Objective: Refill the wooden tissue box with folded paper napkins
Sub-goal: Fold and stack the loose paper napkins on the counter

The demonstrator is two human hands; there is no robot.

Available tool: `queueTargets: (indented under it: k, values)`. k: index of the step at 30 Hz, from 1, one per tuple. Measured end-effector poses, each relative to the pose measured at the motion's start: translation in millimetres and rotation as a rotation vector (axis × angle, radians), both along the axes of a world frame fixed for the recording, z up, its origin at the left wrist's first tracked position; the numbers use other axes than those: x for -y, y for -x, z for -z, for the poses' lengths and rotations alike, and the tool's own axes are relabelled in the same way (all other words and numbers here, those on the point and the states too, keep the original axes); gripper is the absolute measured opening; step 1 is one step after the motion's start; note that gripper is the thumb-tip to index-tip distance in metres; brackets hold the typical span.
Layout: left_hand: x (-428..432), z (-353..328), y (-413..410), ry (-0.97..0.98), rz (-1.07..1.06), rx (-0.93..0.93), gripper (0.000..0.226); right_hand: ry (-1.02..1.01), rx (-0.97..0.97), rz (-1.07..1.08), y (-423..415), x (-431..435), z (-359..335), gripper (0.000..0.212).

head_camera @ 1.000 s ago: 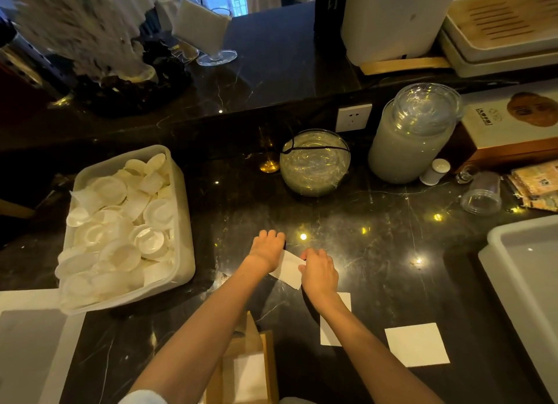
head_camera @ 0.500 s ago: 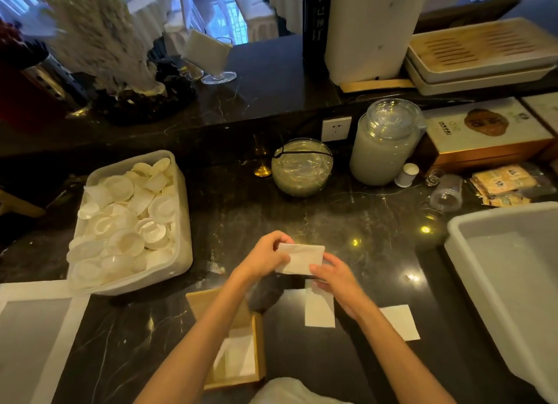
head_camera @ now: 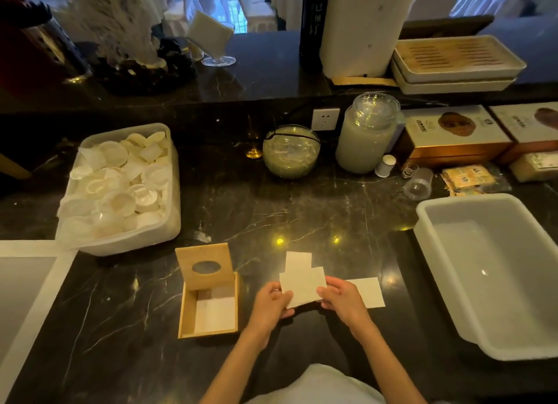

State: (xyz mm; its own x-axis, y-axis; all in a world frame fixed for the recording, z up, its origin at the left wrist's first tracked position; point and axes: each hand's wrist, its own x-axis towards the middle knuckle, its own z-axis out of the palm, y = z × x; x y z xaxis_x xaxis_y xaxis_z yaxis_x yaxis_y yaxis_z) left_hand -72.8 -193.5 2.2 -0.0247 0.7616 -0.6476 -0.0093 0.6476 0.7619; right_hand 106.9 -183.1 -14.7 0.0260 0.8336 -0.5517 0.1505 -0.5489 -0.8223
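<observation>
Both hands, left [head_camera: 273, 305] and right [head_camera: 342, 301], now pinch the folded napkin [head_camera: 302, 285], lifted off the counter at lower centre. The box [head_camera: 208, 304] (lid up) sits just left, so dropping it in looks next.

**Colours on the marble counter**

The counter [head_camera: 302, 210] is black marble with thin white veins and yellow light glints. On it, the tissue box [head_camera: 208, 301] is pale honey wood with white napkins inside. Right of the box, a white folded napkin [head_camera: 303, 287] is held above 2 more white napkins [head_camera: 370, 292]. Left of the box sits a translucent white tub [head_camera: 169, 222] of cream lids; far right, a grey-white bin [head_camera: 447, 285].
</observation>
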Motion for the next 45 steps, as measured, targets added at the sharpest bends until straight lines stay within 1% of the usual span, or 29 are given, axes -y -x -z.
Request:
queueTargets:
  k: [2, 3, 6, 8, 12, 15, 16, 18, 21, 22, 24, 26, 30, 32, 33, 35, 37, 39, 43, 45]
  values:
    - [-4.7, 2.6, 1.0, -0.008, -0.016, -0.031, 0.015, -0.042, 0.045, -0.035, 2.7, -7.1, -0.6, 0.024]
    - [-9.6, 3.6, 2.1, -0.014, -0.022, -0.046, 0.018, -0.065, 0.073, -0.053, 3.9, -13.4, -1.4, 0.024]
    - [-29.1, 6.4, 5.3, 0.005, 0.001, -0.093, 0.036, -0.127, 0.18, -0.13, 7.9, -39.2, -2.9, 0.029]
    - [-42.1, 9.2, 5.0, 0.043, 0.054, -0.126, 0.039, -0.17, 0.297, -0.206, 11.6, -58.5, -3.0, 0.031]
    - [-54.6, 16.9, -1.2, 0.066, 0.169, -0.216, 0.022, -0.214, 0.55, -0.474, 20.7, -92.4, 4.1, 0.037]
    - [-53.3, 27.7, -7.7, 0.06, 0.198, -0.319, 0.009, -0.184, 0.648, -0.61, 27.6, -105.6, 16.8, 0.05]
    - [-52.8, 30.7, -9.6, 0.056, 0.204, -0.347, 0.01, -0.182, 0.656, -0.619, 30.1, -107.4, 20.3, 0.052]
    - [-51.3, 34.3, -13.0, 0.054, 0.233, -0.409, 0.014, -0.18, 0.667, -0.608, 35.1, -107.9, 24.3, 0.05]
    - [-48.9, 38.0, -16.9, 0.037, 0.257, -0.531, 0.011, -0.167, 0.676, -0.508, 37.8, -100.5, 26.3, 0.046]
    - [-48.8, 38.0, -17.7, 0.023, 0.267, -0.586, 0.009, -0.166, 0.673, -0.443, 37.2, -96.6, 25.5, 0.047]
    - [-50.0, 38.6, -18.1, -0.009, 0.272, -0.683, 0.019, -0.158, 0.657, -0.28, 33.7, -86.7, 22.6, 0.046]
    - [-51.0, 38.3, -18.3, -0.02, 0.266, -0.697, 0.027, -0.1, 0.605, -0.143, 29.2, -72.9, 20.6, 0.041]
    - [-52.8, 37.1, -18.7, 0.025, 0.242, -0.605, 0.034, 0.066, 0.416, -0.05, 30.8, -46.7, 19.0, 0.017]
    - [-52.3, 37.3, -18.2, 0.061, 0.207, -0.565, 0.033, 0.108, 0.384, -0.021, 34.2, -36.7, 20.0, 0.018]
    - [-51.4, 37.8, -17.7, 0.079, 0.187, -0.541, 0.03, 0.137, 0.357, 0.0, 35.4, -33.1, 20.4, 0.016]
    - [-48.7, 38.0, -15.2, 0.118, 0.149, -0.475, 0.016, 0.189, 0.241, 0.047, 35.6, -28.7, 18.9, 0.011]
    - [-44.0, 37.5, -12.2, 0.146, 0.151, -0.403, 0.015, 0.232, 0.094, 0.095, 33.2, -25.5, 19.0, 0.021]
    - [-36.8, 37.0, -9.3, 0.164, 0.149, -0.346, 0.009, 0.272, -0.007, 0.121, 30.9, -19.4, 19.5, 0.029]
    - [-25.3, 34.9, -5.2, 0.149, 0.123, -0.3, 0.015, 0.304, -0.094, 0.114, 28.0, -7.1, 20.1, 0.033]
    - [-21.3, 33.7, -5.3, 0.165, 0.134, -0.261, 0.017, 0.313, -0.088, 0.094, 26.3, -5.4, 20.5, 0.035]
